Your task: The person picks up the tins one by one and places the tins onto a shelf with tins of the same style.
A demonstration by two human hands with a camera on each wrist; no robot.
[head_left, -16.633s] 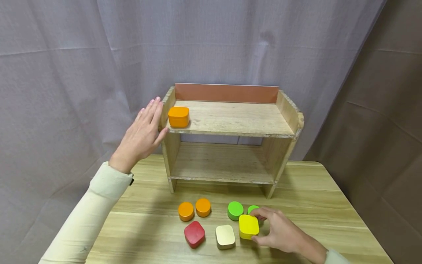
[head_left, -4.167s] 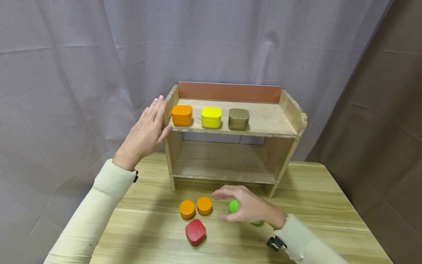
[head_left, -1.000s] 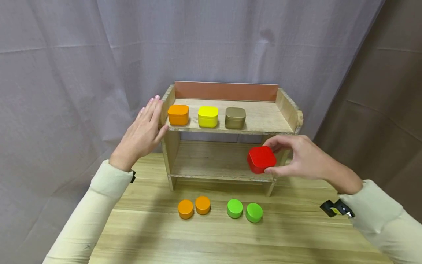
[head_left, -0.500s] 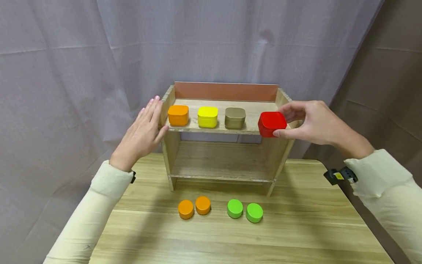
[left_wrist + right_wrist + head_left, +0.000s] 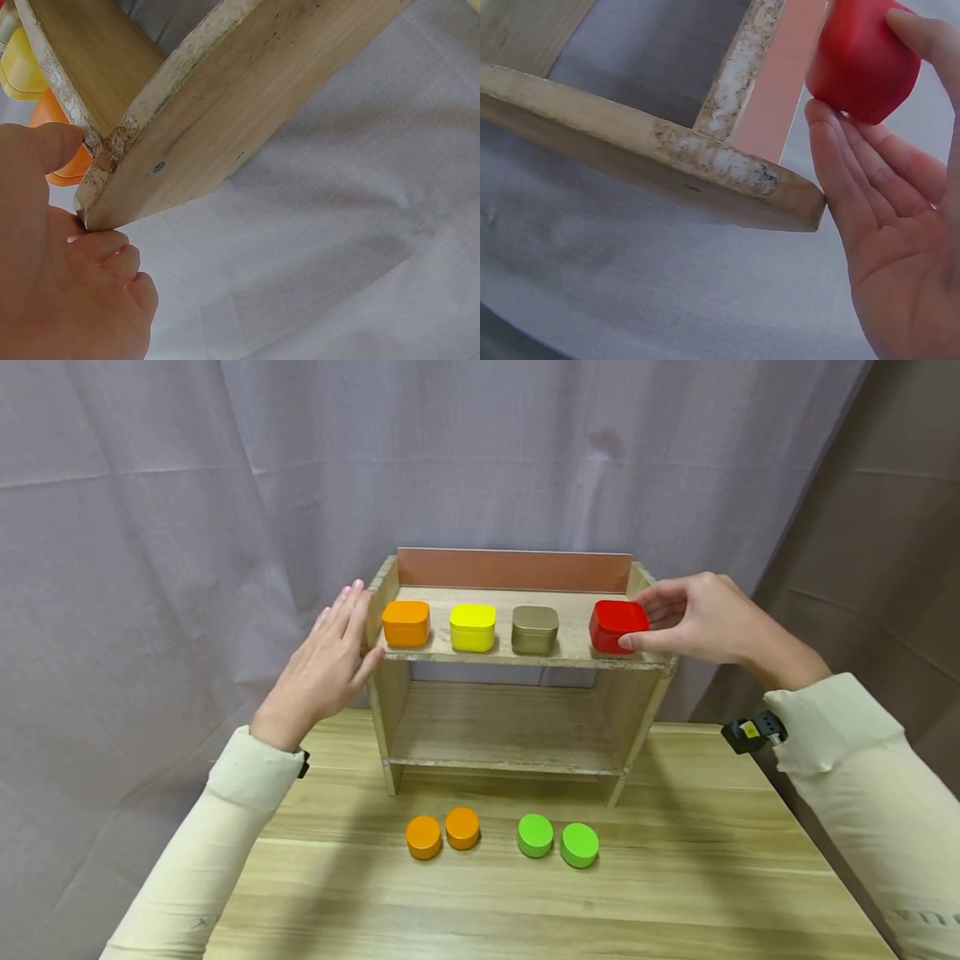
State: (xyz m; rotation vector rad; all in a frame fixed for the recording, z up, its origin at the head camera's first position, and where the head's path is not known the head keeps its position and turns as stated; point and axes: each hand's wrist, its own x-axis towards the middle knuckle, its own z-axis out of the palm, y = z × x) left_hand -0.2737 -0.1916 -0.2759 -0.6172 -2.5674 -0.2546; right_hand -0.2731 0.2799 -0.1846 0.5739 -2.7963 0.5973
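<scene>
My right hand [image 5: 712, 618] pinches a red lidded box [image 5: 617, 625] between thumb and fingers, at the right end of the upper board of a small wooden shelf [image 5: 502, 722]. The right wrist view shows the thumb on one side of this red box [image 5: 862, 64] and fingertips on the other, close to the shelf's side panel. My left hand [image 5: 318, 664] lies along the shelf's left side, fingers straight and thumb at the front edge. On the upper board, left to right, sit an orange box [image 5: 406, 624], a yellow box [image 5: 472, 627] and an olive-gold box [image 5: 535, 630].
Two round orange containers [image 5: 423, 837] and two round green containers [image 5: 535, 836] stand on the wooden table [image 5: 525, 910] in front of the shelf. A brown back strip [image 5: 513, 570] edges the top board. A grey curtain [image 5: 480, 452] hangs behind.
The red box has risen from in front of the lower shelf to the upper board's right end, in my right hand. Earlier, yellow and olive-gold boxes went from table to shelf. The left hand stays put.
</scene>
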